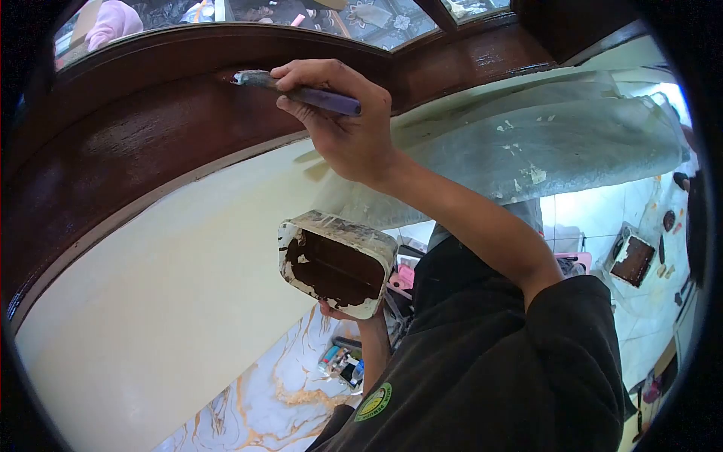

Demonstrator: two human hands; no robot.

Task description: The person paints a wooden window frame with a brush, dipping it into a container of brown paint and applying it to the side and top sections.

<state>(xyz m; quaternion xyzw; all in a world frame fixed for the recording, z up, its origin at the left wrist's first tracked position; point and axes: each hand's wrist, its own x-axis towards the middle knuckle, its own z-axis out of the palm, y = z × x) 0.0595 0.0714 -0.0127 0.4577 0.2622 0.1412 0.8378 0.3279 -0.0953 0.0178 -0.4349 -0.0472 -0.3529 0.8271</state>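
Right hand (pixel 343 124): raised, fingers clenched round the purple handle of 1 brush (pixel 301 92), thumb on top. The brush lies nearly level, and its pale, paint-caked ferrule and bristles touch the dark wooden frame (pixel 151 128) near the upper edge of its broad curved band. The wood around the contact point is glossy and dark brown.

Left hand (pixel 335 310): lower and nearer the body, it supports 1 container (pixel 337 264) from beneath. Only the fingertips show at the container's lower edge, so the grip itself is mostly hidden, but the hand carries the container clear of any surface. The container is rectangular with rounded corners and tilts with its open mouth toward the camera. Its white rim is smeared, and its inside is coated with dark brown liquid.

Surroundings: a cream wall (pixel 173 286) runs directly below the frame's lower edge. A roll of translucent plastic sheet (pixel 557 143), flecked with white, lies to the right of the raised forearm. The floor (pixel 256 399) is white marble-pattern tile with orange veins. A second tray (pixel 633 260) with dark contents sits on the floor at far right, well apart from both hands. The person wears a black shirt with a round green badge (pixel 374 401).
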